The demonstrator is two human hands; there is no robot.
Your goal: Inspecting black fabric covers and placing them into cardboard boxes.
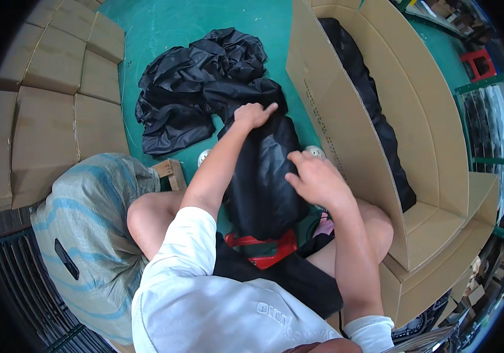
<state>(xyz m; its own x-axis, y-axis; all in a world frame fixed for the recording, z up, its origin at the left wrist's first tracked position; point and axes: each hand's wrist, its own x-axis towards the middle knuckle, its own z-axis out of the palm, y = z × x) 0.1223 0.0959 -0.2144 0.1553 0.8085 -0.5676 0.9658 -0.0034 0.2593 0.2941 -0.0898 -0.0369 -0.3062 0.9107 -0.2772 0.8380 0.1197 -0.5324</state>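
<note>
Black garment bundle (264,176) lengthwise, away from body

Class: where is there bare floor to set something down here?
Bare green floor lies between the stacked cartons, the black fabric heap and the open box. It is crowded around both hands on the black bundle.

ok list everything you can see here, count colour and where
black fabric bundle: one, black, between the knees, under both hands
black fabric pile: one heap, black, on the green floor ahead
open cardboard box: one, brown, to the right, dark fabric inside
stacked cartons: several, brown, upper left
woven sack: one, grey with blue stripes, lower left
red stool: one, red, under the person
left hand: gripping the bundle's top
right hand: pressed on the bundle's side
</note>
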